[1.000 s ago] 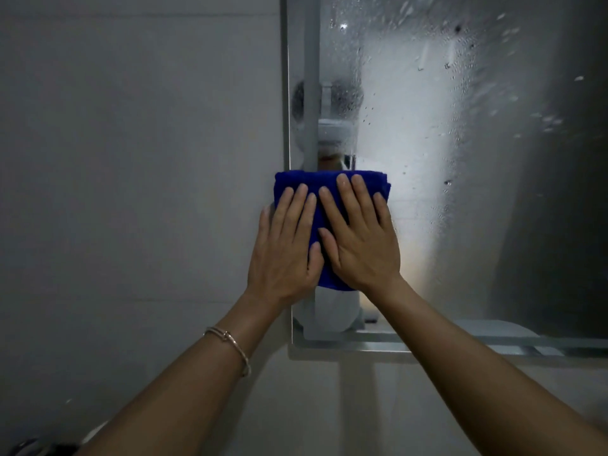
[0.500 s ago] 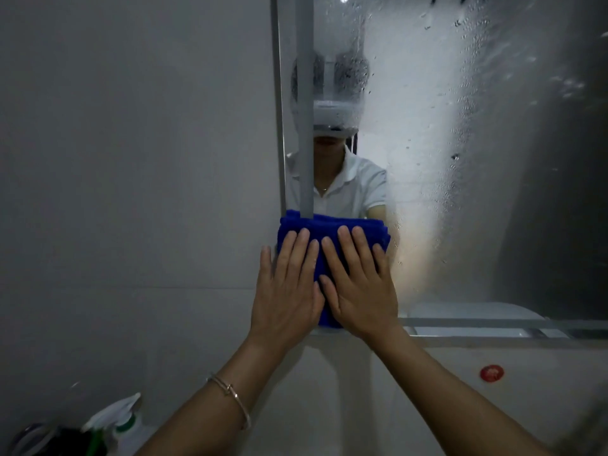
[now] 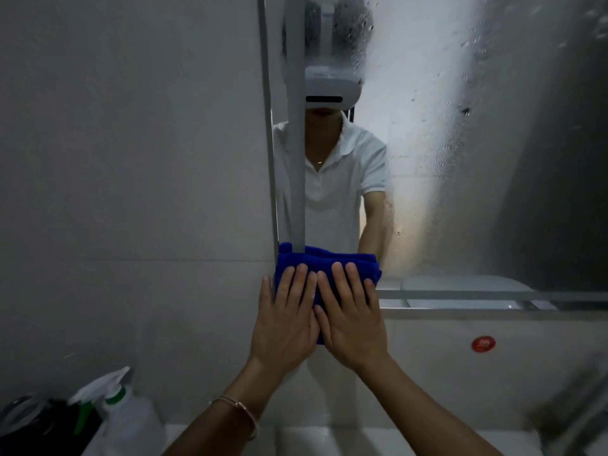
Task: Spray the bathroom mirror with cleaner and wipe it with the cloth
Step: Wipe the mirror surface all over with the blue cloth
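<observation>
Both hands flat, fingers straight: left hand (image 3: pixel 285 319) and right hand (image 3: pixel 352 319) side by side press the folded blue microfibre cloth (image 3: pixel 329 263) against the droplet-covered wall mirror (image 3: pixel 427 143), at its lower left corner. White spray bottle with green collar (image 3: pixel 123 413) stands at lower left.

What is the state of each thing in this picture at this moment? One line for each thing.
mirror, droplets cover its middle and right part; a strip by the left edge looks wiped clear.
blue cloth, folded, pressed flat on the mirror's lower left corner.
left hand, flat on the cloth, fingers straight.
right hand, flat on the cloth beside the left, fingers straight.
spray bottle, upright at lower left, not held.
</observation>
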{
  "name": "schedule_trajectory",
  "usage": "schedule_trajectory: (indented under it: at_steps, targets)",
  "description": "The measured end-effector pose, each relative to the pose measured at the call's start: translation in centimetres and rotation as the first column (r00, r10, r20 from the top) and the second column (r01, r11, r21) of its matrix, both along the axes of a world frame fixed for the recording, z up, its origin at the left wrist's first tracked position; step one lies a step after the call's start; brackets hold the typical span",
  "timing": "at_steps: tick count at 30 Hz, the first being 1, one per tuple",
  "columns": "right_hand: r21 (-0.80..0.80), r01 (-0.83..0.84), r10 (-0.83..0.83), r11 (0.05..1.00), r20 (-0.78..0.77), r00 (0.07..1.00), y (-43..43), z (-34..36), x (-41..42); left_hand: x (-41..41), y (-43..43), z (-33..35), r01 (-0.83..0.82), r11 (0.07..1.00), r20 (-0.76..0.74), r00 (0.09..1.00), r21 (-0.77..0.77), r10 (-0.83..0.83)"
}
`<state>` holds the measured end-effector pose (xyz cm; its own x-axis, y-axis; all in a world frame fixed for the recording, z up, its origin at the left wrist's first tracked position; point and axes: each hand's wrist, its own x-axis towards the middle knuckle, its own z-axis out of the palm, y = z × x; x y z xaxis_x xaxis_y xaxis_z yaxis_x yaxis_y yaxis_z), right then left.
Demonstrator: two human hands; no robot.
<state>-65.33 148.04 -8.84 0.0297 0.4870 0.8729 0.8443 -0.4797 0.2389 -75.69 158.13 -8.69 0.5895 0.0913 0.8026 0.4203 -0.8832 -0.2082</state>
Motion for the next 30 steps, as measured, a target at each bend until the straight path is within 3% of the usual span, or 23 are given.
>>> schedule_trajectory:
  at_steps: [4, 11, 15, 19, 30]
  targets:
    - [0.090, -0.016, 0.018, 0.996, -0.014, 1.000, 0.5, 4.1, 0.5, 0.9, 0.3, 4.6, 0.056, 0.998, 0.069, 0.996, 0.037, -0.059]
    - [0.197, -0.106, 0.078, 0.975, 0.145, 0.986, 1.1, 23.2, 1.8, 2.7, 0.5, 22.0, 0.069, 0.998, 0.253, 0.965, 0.006, -0.068]
    - [0.242, -0.089, 0.050, 0.966, 0.160, 0.986, 1.5, 27.8, 1.7, 2.4, 0.3, 26.8, 0.040, 0.999, 0.253, 0.966, 0.013, -0.042]
    - [0.206, -0.082, 0.052, 0.975, 0.145, 0.988, 1.4, 23.9, 1.5, 1.9, 0.4, 22.8, 0.039, 0.999, 0.245, 0.969, 0.013, -0.041]
    - [0.017, -0.028, 0.027, 0.999, 0.058, 0.998, -1.3, 2.6, 1.7, 1.2, -1.7, 1.7, -0.014, 0.998, 0.017, 1.000, -0.063, 0.015]
